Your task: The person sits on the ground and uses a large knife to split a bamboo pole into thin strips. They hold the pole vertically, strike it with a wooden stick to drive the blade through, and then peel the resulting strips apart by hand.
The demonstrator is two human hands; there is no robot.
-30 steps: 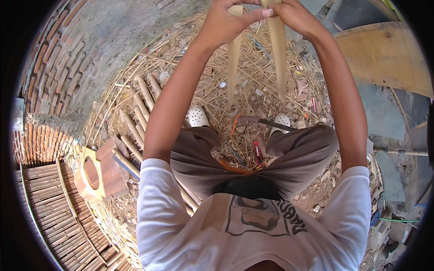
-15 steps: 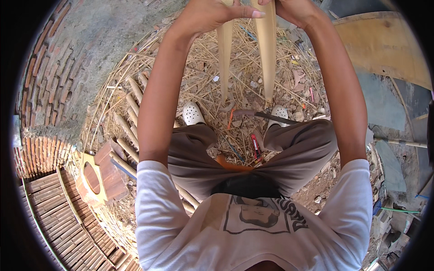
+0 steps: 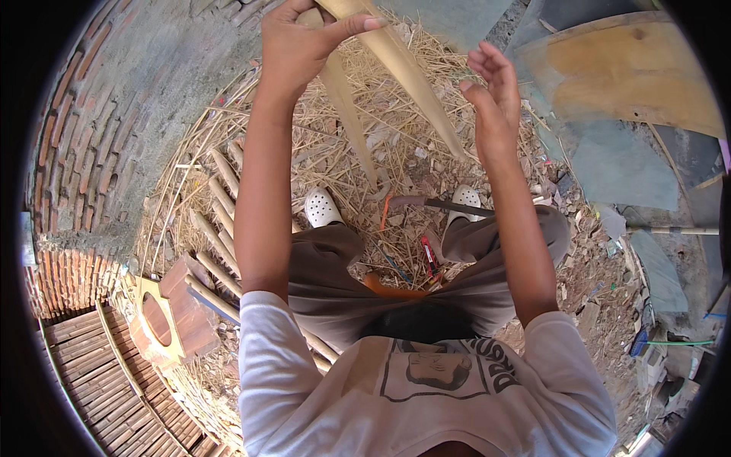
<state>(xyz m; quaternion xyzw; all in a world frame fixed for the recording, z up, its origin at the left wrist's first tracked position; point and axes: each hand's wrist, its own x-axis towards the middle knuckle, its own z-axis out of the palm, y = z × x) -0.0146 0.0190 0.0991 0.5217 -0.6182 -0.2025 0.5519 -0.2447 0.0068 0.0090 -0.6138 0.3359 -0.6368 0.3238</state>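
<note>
Up at the top edge, my left hand [image 3: 295, 49] is closed on two long, pale tapered wooden strips, its thumb laid across the front strip [image 3: 407, 72]. The second strip [image 3: 346, 107] hangs behind and to its left, both narrowing toward the littered ground. Their upper ends run out of the picture. My right hand [image 3: 495, 103] is raised to the right of the strips, apart from them, fingers spread and slightly curled with nothing in them.
Between my white clogs [image 3: 324, 207] lies a dark blade with a brown handle [image 3: 407, 201]. Nearer me is a red cutter [image 3: 429, 255]. Wooden poles [image 3: 217, 228] and a holed wooden panel [image 3: 161, 308] sit left, before a brick wall [image 3: 84, 145]. Flat sheets [image 3: 624, 72] lie right.
My right hand has let go of the strips and moved down and away from them. My left hand has shifted left, and the strips now slant from upper left to lower right.
</note>
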